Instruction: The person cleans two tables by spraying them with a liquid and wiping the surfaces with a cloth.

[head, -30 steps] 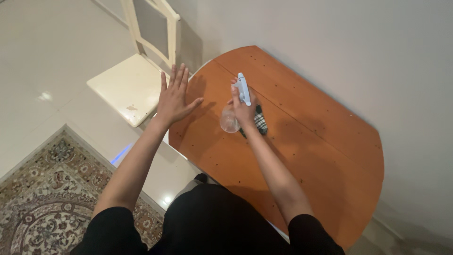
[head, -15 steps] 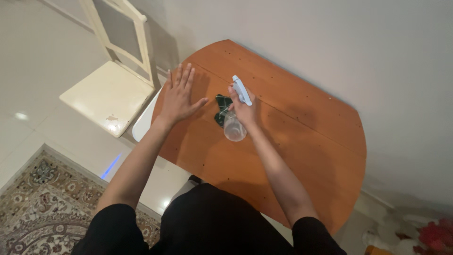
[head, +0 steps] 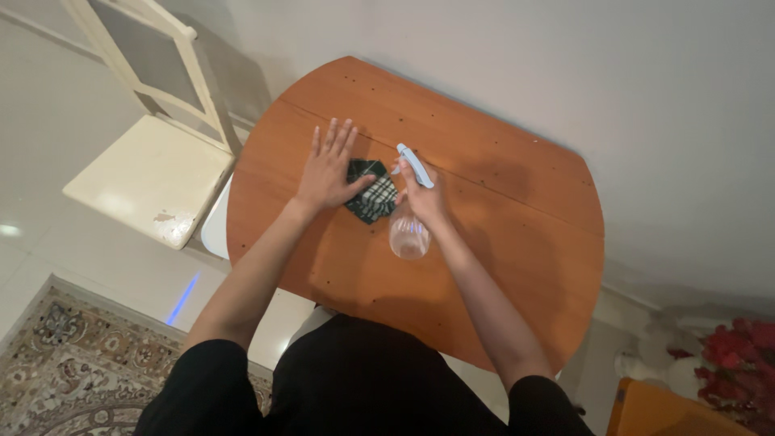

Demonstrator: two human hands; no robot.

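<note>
spraying looks best aimed at bare table (head: 500, 242): right hand (head: 421, 196) grasps the spray bottle (head: 409, 226), flat unclenched left hand (head: 331, 171) touching the checked cloth (head: 371, 194).

And here's the count: 2 hands over the tabletop, the left hand (head: 329, 171) and the right hand (head: 421, 196). 1 spray bottle (head: 408, 218), 1 checked cloth (head: 370, 192), both on 1 round wooden table (head: 500, 234). Off to the side, 1 cream chair (head: 137, 173) and 1 patterned rug (head: 77, 375) (only its corner shows). Far right, 1 clump of red flowers (head: 739, 363).
</note>
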